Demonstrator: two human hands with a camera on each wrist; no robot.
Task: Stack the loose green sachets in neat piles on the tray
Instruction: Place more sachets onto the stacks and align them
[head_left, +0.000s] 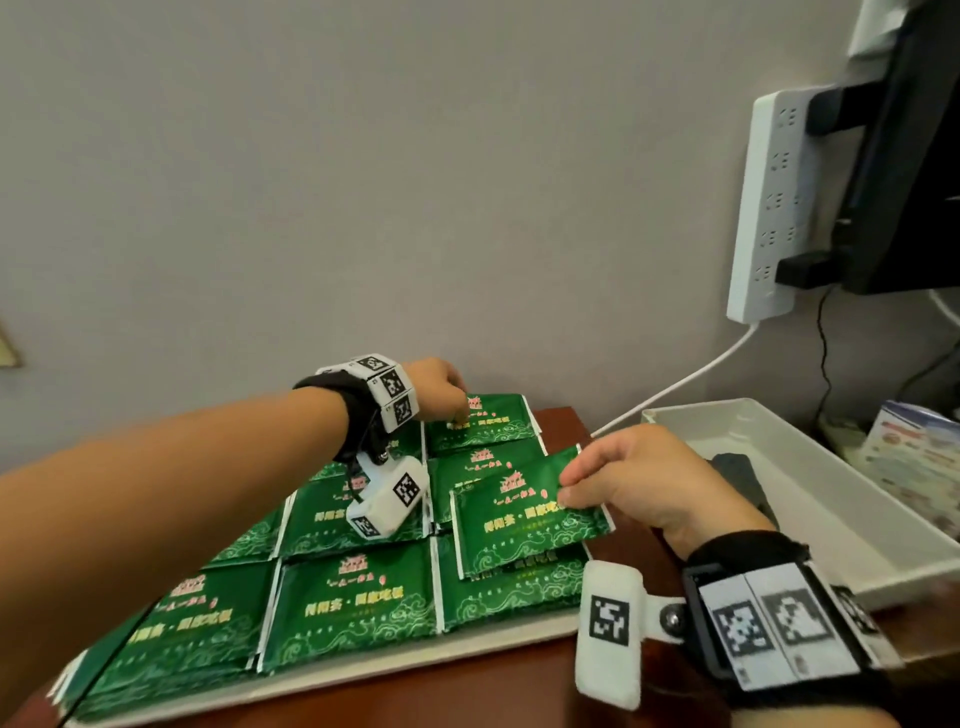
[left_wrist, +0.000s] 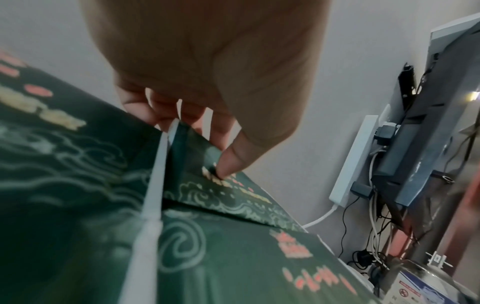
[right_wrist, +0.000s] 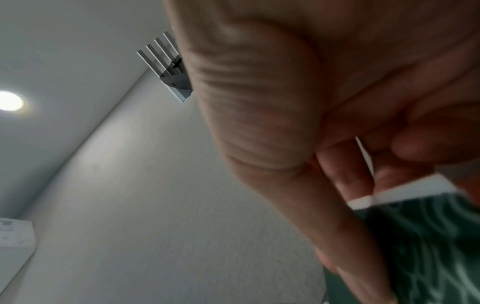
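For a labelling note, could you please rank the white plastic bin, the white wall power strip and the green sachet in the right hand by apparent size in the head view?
1. White plastic bin, largest.
2. White wall power strip.
3. Green sachet pinched by the right hand, though nearness to the camera makes ranks two and three unsure.

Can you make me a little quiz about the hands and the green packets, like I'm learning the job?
1. True or false: the right hand is pinching a green packet lifted above the piles on the flat tray.
2. Which pile is the left hand touching? A) the nearest one B) the far pile by the wall C) none
3. Fill in: the white bin sits to the ____ of the packets.

Key: 1 true. 2 B, its thumb and fingers grip that pile's top packet. 3 right.
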